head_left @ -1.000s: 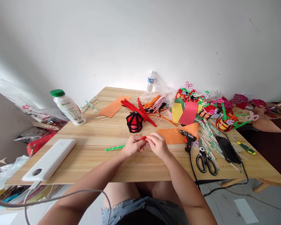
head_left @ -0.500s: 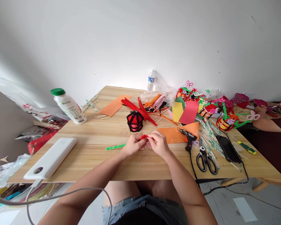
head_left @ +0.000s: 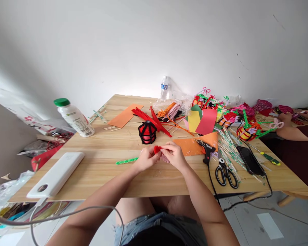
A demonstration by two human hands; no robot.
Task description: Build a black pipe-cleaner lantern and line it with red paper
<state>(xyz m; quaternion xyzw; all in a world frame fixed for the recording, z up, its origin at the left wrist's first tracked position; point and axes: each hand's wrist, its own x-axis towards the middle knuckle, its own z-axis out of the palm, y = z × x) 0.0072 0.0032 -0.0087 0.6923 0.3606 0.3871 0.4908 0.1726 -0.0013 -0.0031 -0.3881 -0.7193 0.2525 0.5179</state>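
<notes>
My left hand (head_left: 147, 159) and my right hand (head_left: 173, 155) meet over the front middle of the table, both closed on a small red fuzzy piece (head_left: 157, 149), which looks like bent pipe cleaner. Fingers cover most of it. Some pale pink material shows under the hands, too hidden to name. A green pipe cleaner (head_left: 127, 161) lies flat beside my left hand. Just beyond the hands stands a small red lantern-like piece (head_left: 147, 132) with black fuzzy strips round it. Red pipe cleaners (head_left: 159, 120) are piled behind that.
Right of my hands lie a hot glue gun (head_left: 206, 149) on orange paper (head_left: 186, 147), scissors (head_left: 226, 174), a phone (head_left: 249, 160) and a screwdriver (head_left: 270, 159). A white power bank (head_left: 56, 175) and a bottle (head_left: 74, 118) are at left. Another person's hand (head_left: 285, 118) is at far right.
The red piece shows a little more between my fingertips, and my hands have shifted only slightly. The whole view has moved a touch; the things on the table have stayed put.
</notes>
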